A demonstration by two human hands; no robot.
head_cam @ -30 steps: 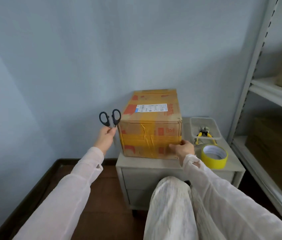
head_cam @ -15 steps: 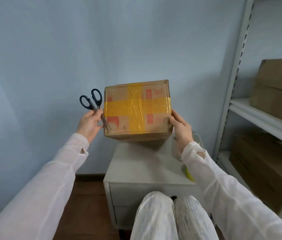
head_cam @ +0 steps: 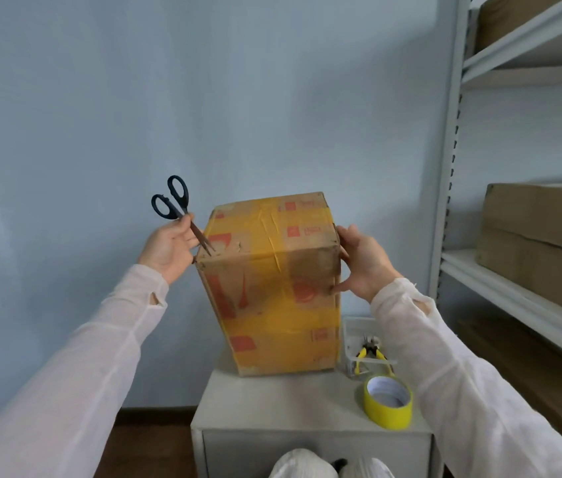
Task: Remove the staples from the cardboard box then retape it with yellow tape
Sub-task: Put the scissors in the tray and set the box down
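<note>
On my feed, thin, faintly sheer white sleeves ran in from 7 and 5 o'clock: left sleeve (head_cam: 83, 357), right sleeve (head_cam: 472, 381), each with a small slit (head_cam: 154, 299) near the cuff. Left hand (head_cam: 166, 248) and right hand (head_cam: 364, 267) were bare. White crinkled trousers (head_cam: 302, 465) showed at 6 o'clock.

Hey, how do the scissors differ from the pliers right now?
The scissors have black handles; the pliers have yellow ones. The scissors are held up in the left hand, blades pointing down at the top corner of the cardboard box; the pliers lie untouched in the tray on the cabinet. Both are two-handled hand tools.
</note>
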